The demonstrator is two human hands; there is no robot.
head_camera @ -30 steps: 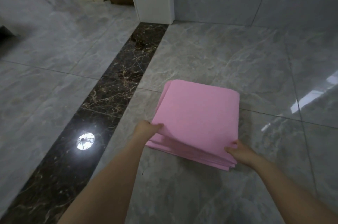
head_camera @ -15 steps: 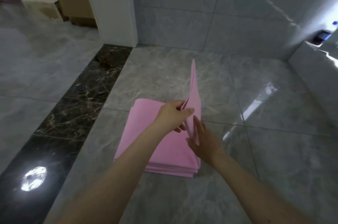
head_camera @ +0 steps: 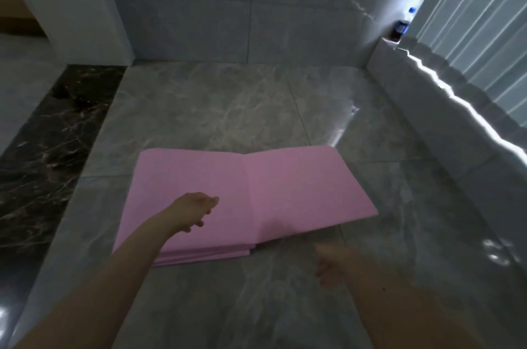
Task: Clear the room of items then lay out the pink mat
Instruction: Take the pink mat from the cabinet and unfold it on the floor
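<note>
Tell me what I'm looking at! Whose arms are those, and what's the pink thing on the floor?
The picture comes from a camera worn on a person's head, looking forward and down, so the two arms reaching in from the bottom are that person's own. No robot here, just bare hands.

The pink thing is a folded mat lying on a shiny grey tiled floor. One flap is opened out to the right; the rest is stacked in layers on the left.

The left hand hovers over the mat with relaxed fingers, holding nothing. The right hand is blurry, off the mat near its front edge, and also seems to hold nothing.

On a ledge at the right stands a small dark and blue thing, too small to tell what.
</note>
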